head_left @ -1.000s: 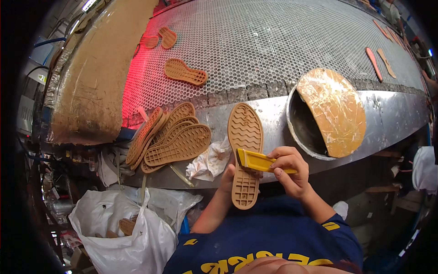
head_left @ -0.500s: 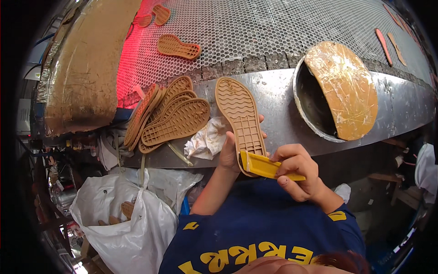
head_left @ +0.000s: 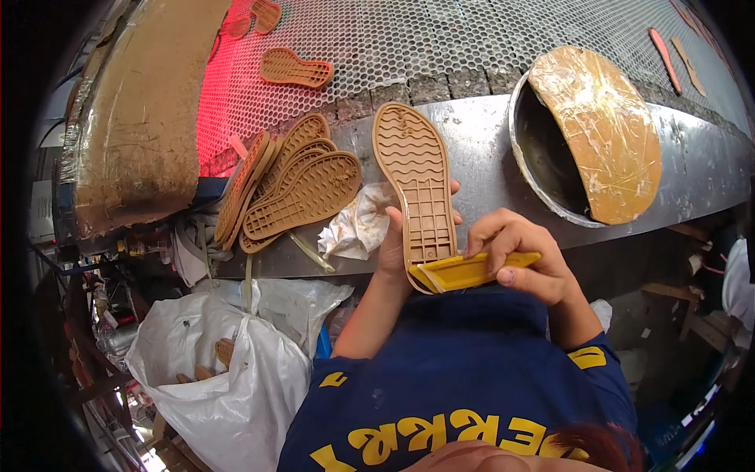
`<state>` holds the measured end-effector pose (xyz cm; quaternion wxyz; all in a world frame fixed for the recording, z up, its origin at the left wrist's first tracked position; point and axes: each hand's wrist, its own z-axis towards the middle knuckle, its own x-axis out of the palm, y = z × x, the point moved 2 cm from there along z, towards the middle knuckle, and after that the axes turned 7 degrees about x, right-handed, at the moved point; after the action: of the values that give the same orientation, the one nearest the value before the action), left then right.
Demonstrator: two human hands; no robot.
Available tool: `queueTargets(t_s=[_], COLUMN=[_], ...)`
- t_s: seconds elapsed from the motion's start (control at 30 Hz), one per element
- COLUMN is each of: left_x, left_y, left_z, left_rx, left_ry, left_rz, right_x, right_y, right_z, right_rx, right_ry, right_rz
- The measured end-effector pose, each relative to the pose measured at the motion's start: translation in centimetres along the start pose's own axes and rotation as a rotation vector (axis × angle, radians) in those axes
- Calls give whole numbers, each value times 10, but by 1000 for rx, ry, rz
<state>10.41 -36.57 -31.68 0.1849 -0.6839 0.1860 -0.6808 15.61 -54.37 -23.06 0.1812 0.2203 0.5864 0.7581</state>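
My left hand (head_left: pixel 391 244) is closed round the lower part of a tan shoe sole (head_left: pixel 411 185), patterned face up and toe pointing away. Most of its fingers are hidden under the sole. In my right hand (head_left: pixel 528 256), between thumb and fingers, is a flat yellow brush-like tool (head_left: pixel 476 272). Its wide, pale-edged end touches the heel end of the sole. On the metal table to the left, several tan soles (head_left: pixel 303 197) lean in an overlapping pile. A crumpled white cloth or tissue (head_left: pixel 358 224) lies between that pile and my left hand.
At the right stands a round metal pot (head_left: pixel 515 149), partly covered by a tan board (head_left: pixel 605 130). Beyond the metal edge (head_left: pixel 700 157) runs a mesh belt (head_left: pixel 440 39) bearing a sole (head_left: pixel 295 68) under red light. A white sack (head_left: pixel 228 393) holding tan pieces hangs lower left.
The yellow tool has shifted slightly across the heel end and turned flatter. The sole stands a little straighter. The whole view has shifted slightly.
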Motion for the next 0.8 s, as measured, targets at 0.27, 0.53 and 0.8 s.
queueTargets(t_s=[0.27,0.53,0.8], left_x=[10,11,-2], left_y=[1,2,3], left_z=[1,2,2], left_rx=[-66,-105,-123], left_ry=[-20,-11,134], left_rz=[-14,-71,-243], right_x=[-1,-1,-15], right_y=[-12,-9,-3], right_z=[3,8,11], right_rx=[187,312,-30], right_ry=[-57,-81,-94], right_rz=[355,317,41])
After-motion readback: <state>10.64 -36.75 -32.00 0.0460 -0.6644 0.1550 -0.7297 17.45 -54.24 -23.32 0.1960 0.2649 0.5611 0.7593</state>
